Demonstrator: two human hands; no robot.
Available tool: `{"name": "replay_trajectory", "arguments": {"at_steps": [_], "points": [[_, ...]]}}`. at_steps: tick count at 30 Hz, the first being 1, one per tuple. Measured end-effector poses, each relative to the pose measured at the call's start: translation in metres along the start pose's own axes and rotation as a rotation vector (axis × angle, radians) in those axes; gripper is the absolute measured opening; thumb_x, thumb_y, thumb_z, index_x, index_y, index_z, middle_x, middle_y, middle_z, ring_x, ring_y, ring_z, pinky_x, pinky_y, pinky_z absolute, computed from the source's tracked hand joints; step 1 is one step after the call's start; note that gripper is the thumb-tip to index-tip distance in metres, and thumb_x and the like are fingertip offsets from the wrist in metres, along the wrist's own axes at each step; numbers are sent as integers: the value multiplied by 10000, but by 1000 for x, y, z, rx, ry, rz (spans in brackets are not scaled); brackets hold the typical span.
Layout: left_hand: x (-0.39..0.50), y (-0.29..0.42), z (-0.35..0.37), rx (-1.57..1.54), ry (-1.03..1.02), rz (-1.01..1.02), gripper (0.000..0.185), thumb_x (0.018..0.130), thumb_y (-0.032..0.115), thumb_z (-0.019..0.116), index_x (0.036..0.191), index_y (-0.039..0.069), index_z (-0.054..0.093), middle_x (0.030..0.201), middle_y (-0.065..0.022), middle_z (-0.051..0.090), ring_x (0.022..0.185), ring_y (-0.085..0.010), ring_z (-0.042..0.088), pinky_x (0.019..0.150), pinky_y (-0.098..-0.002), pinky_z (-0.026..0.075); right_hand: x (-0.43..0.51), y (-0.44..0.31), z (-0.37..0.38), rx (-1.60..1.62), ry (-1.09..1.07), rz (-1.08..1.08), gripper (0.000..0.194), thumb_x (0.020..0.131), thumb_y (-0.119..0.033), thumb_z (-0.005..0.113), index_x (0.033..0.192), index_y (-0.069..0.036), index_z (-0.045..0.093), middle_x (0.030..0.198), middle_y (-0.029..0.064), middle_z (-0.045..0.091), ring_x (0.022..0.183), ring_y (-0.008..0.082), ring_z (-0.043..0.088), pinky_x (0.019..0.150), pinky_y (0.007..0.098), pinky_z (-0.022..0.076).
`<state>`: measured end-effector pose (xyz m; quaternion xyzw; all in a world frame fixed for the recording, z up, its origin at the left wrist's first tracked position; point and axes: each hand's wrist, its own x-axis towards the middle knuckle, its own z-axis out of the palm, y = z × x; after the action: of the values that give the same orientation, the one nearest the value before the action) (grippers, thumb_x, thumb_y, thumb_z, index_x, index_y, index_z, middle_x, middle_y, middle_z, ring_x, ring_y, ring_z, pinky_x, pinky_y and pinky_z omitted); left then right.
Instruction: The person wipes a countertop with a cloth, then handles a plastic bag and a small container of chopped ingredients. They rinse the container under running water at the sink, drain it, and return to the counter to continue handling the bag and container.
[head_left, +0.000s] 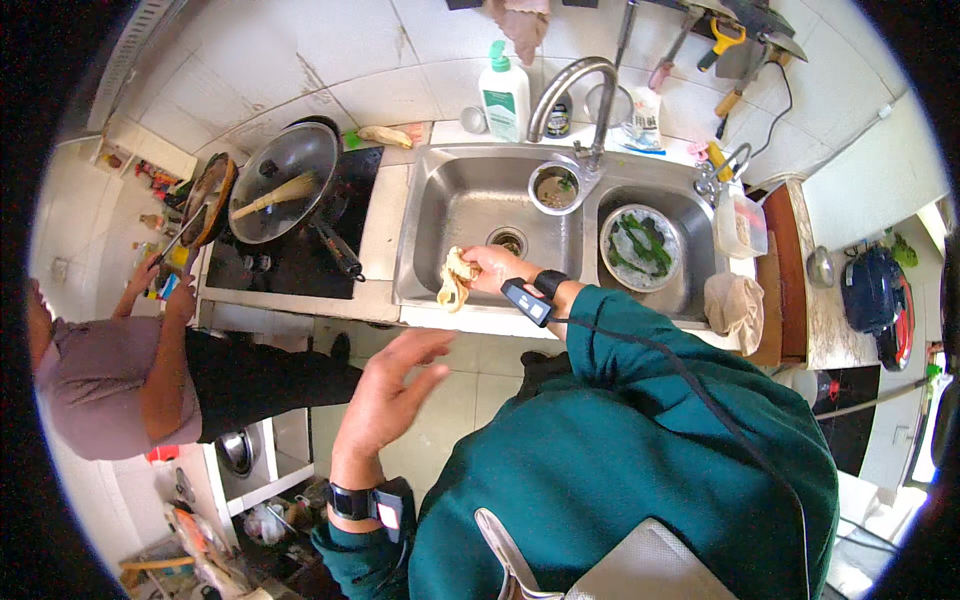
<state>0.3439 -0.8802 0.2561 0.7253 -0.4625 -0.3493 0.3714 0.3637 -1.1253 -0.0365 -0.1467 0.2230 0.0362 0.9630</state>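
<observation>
My right hand (495, 268) is closed around a crumpled pale-yellow cloth (454, 279) at the near edge of the left bowl of the steel sink (461, 184). Its loose end hangs toward the front rim. The drain (507, 241) lies just beyond my fingers. My left hand (390, 397) is raised in front of the counter, fingers apart, holding nothing. In the right bowl sits a round basin (609, 274) with green leafy vegetables (643, 247) in it. A small strainer cup (534, 196) with food scraps stands beneath the curved faucet (559, 86).
At left, another person (127, 382) holds a pan (210, 202) beside the cooktop (247, 277). A lidded wok (281, 161) has its handle (341, 251) pointing toward the sink. A pump bottle (504, 97) stands behind the sink; a beige cloth (733, 304) drapes over the right edge.
</observation>
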Motion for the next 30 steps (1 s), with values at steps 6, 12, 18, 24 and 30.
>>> {"name": "replay_trajectory", "arguments": {"at_steps": [6, 12, 18, 24, 30], "points": [[40, 104, 32, 111, -192, 509, 589, 905, 145, 661, 1458, 61, 475, 1489, -150, 485, 1363, -364, 461, 1144, -452, 357, -8, 48, 42, -209, 7, 109, 184, 840, 33, 542, 973, -57, 632, 894, 90, 643, 827, 272, 630, 751, 454, 557], [49, 126, 59, 117, -236, 735, 395, 888, 237, 683, 1239, 73, 606, 1043, -112, 582, 1010, -320, 602, 835, -425, 499, 4, 86, 24, -266, -100, 201, 231, 935, 10, 573, 1166, -4, 574, 1083, 133, 628, 1012, 277, 640, 899, 450, 557], [66, 141, 94, 69, 231, 673, 209, 881, 187, 682, 795, 66, 535, 752, -110, 510, 721, -324, 597, 582, -443, 486, 9, 93, 31, -315, -160, 324, 264, 948, 7, 575, 1209, -4, 543, 1143, 151, 642, 1099, 287, 640, 941, 489, 535], [64, 125, 81, -23, 129, 676, 148, 917, 168, 637, 862, 41, 584, 819, -140, 562, 819, -361, 606, 707, -461, 493, 3, 89, 63, -619, -137, 347, 231, 958, 1, 545, 1188, -13, 556, 1109, 133, 652, 1024, 252, 659, 864, 425, 568], [27, 71, 32, -228, 40, 572, 208, 934, 110, 625, 1119, 18, 650, 1015, -159, 625, 994, -346, 607, 887, -426, 484, 27, 57, 46, -1110, 25, 143, 259, 923, -21, 594, 1181, -27, 607, 1018, 93, 654, 859, 179, 655, 703, 320, 568]]}}
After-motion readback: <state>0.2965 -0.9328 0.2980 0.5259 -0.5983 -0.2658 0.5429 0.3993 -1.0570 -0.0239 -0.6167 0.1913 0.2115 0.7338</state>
